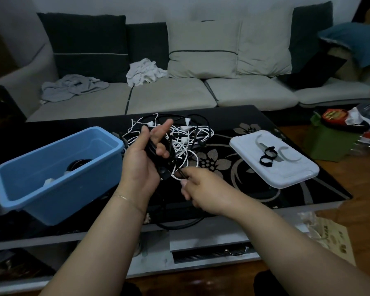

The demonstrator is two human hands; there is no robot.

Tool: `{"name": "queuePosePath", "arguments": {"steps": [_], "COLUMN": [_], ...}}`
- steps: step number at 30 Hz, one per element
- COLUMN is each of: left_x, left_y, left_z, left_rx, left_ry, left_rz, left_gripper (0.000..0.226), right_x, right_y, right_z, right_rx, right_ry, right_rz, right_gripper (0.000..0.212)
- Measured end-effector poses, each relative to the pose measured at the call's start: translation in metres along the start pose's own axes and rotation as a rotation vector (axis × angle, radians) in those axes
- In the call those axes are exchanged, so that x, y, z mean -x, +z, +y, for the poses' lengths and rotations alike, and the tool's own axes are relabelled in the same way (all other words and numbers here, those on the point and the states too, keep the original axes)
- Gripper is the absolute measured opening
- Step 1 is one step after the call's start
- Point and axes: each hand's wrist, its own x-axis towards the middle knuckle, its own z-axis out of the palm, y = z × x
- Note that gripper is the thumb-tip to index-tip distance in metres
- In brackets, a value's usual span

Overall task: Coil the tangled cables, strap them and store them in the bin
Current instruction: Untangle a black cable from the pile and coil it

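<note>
Here, at the middle of the frame, the left hand (146, 154) holds a black coil (158, 153) against its palm, thumb up beside it, index finger stretched out and the other fingers bent over the loops. Just below and right of it, the right hand (201, 189) has its grip pinching a black cable (181, 173) that runs up into the coil; a white strand crosses at the same spot, and whether the fingers hold that too cannot be told. A further black loop hangs under both wrists over the desk's (308, 189) near edge. Behind the hands, in the upper middle of the desk, lies the tangle (192, 133) of white and black cables with small white plugs, partly hidden by the left hand's fingers. The blue bin (58, 180) stands at the left of the frame, tilted toward the camera, close beside the left wrist; inside it a dark round coil and something white show at the bottom. At the right of the desk lies a white lid (286, 176), flat, well apart from the hands, and on it sit black straps (268, 157) curled into rings between two pale curved strips. A sofa (169, 97) fills the top of the frame, with crumpled cloths (145, 71) on its seat. At the right edge, off the desk, a green box (329, 142) bears packets and bottles.
</note>
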Motion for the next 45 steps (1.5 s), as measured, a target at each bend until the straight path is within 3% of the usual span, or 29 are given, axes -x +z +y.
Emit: {"name": "queuePosePath", "arguments": {"steps": [5, 10, 15, 18, 21, 25, 28, 30, 35, 39, 45], "left_x": [0.001, 0.002, 0.001, 0.001, 0.002, 0.007, 0.011, 0.014, 0.022, 0.027, 0.027], "left_y": [0.003, 0.001, -0.005, -0.012, -0.013, -0.009, -0.003, 0.003, 0.012, 0.017, 0.02], "left_z": [-0.008, -0.012, -0.022, -0.025, -0.019, -0.022, -0.028, -0.03, -0.026, -0.025, -0.02], "left_rx": [-0.273, -0.68, -1.058, -1.329, -1.463, -1.404, -1.387, -1.321, -1.123, -1.001, -0.764], "left_ry": [0.13, 0.308, 0.415, 0.426, 0.385, 0.347, 0.299, 0.244, 0.093, 0.008, 0.044], "left_rz": [0.018, 0.072, -0.012, -0.132, -0.208, -0.278, -0.304, -0.317, -0.368, -0.373, -0.279], "left_gripper": [0.034, 0.042, 0.024, 0.059, 0.076, 0.082, 0.07, 0.058, 0.056, 0.056, 0.058], "right_x": [0.01, 0.013, 0.015, 0.016, 0.018, 0.019, 0.019, 0.017, 0.007, 0.001, -0.009], "right_y": [-0.003, -0.006, -0.012, -0.018, -0.026, -0.038, -0.047, -0.049, -0.062, -0.064, -0.052], "right_z": [-0.008, -0.011, -0.011, -0.008, -0.008, -0.011, -0.011, -0.01, 0.001, 0.011, 0.019], "right_rx": [0.453, 0.531, 0.388, 0.289, -0.103, -0.478, -0.579, -0.556, -0.354, -0.299, -0.308], "right_ry": [-0.045, -0.095, -0.16, -0.215, -0.247, -0.27, -0.27, -0.273, -0.277, -0.257, -0.237], "right_rz": [0.102, 0.103, 0.089, 0.088, 0.087, 0.152, 0.238, 0.306, 0.566, 0.526, 0.504], "right_gripper": [0.023, 0.035, 0.028, 0.011, 0.015, 0.019, 0.014, 0.011, 0.014, 0.016, 0.026]}}
